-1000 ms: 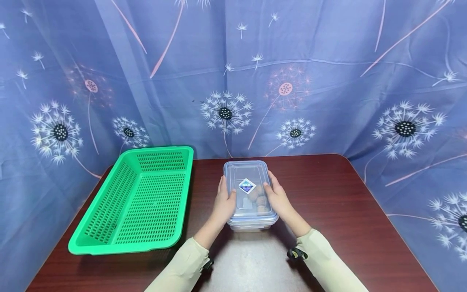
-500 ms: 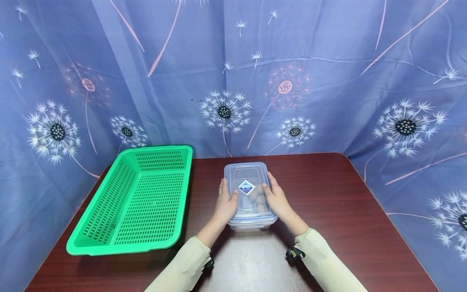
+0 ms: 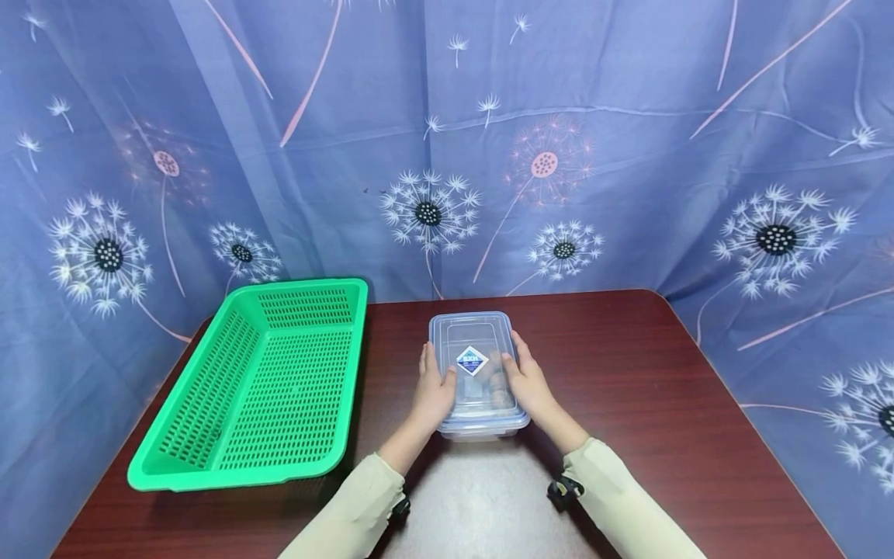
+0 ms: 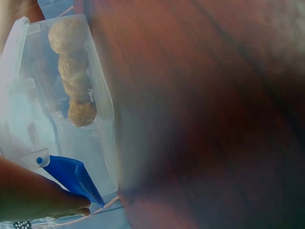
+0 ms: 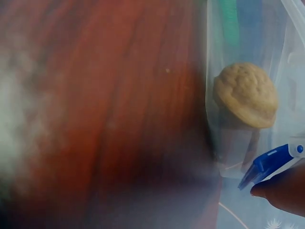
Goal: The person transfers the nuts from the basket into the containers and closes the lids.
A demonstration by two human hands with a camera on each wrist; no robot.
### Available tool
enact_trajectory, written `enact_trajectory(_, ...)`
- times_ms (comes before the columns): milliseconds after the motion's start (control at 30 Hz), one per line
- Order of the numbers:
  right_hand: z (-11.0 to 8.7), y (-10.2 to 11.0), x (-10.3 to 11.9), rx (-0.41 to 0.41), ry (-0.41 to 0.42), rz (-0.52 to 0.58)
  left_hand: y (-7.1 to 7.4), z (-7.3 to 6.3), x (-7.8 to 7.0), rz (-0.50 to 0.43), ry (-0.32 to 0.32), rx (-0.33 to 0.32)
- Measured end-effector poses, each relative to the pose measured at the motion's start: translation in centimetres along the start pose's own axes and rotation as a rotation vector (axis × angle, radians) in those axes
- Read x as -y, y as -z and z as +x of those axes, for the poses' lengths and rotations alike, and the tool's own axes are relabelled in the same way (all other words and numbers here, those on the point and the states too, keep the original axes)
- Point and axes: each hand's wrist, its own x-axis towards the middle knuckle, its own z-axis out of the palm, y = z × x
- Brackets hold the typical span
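Note:
A clear plastic food container (image 3: 482,330) with a lid and a diamond-shaped sticker is held between both hands in the head view. My left hand (image 3: 431,397) grips its left side, thumb along the lid's edge. On the opposite side, my right hand (image 3: 536,392) grips it the same way. Through the clear walls show several walnuts (image 4: 74,76); one walnut (image 5: 245,95) is large in the right wrist view. A blue latch (image 4: 74,176) angles out from the wall beside the left fingers. Another blue latch (image 5: 269,164) sticks out by the right fingers.
A green perforated plastic basket (image 3: 354,380) stands on the left of the dark red wooden table (image 3: 628,388). Behind the table hangs a blue curtain (image 3: 335,202) with dandelion prints. Dark wrist devices (image 3: 564,491) are worn at the cuffs.
The container's far end sits slightly nearer the person than a second ago. Both hands keep their hold on its sides.

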Motion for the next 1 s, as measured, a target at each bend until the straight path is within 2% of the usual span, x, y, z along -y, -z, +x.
enact_trajectory(200,0.0,0.1,0.0,-0.004,0.001,0.035,0.1,0.1,0.1,-0.067,-0.001,0.016)
enact_trajectory(333,-0.2,0.3,0.0,0.001,-0.031,0.044,0.4,0.0,0.3,-0.143,0.039,0.038)
enact_trajectory(400,-0.3,0.4,0.0,0.004,-0.045,0.044,0.6,0.0,0.3,-0.19,0.068,0.052)
enact_trajectory(500,-0.4,0.7,0.0,0.03,-0.091,0.067,1.1,0.0,0.4,-0.244,0.152,0.079)
enact_trajectory(633,-0.5,0.9,-0.1,0.092,-0.204,0.14,1.6,0.1,0.9,-0.305,0.264,0.092)
enact_trajectory(700,-0.6,1.0,-0.1,0.114,-0.241,0.181,1.7,0.1,1.0,-0.326,0.286,0.091)
enact_trajectory(800,-0.6,1.2,0.0,0.125,-0.264,0.214,1.8,0.1,0.9,-0.33,0.288,0.067)
enact_trajectory(1000,-0.3,1.4,0.0,0.074,-0.278,0.149,2.2,0.1,0.7,-0.236,0.265,-0.027)
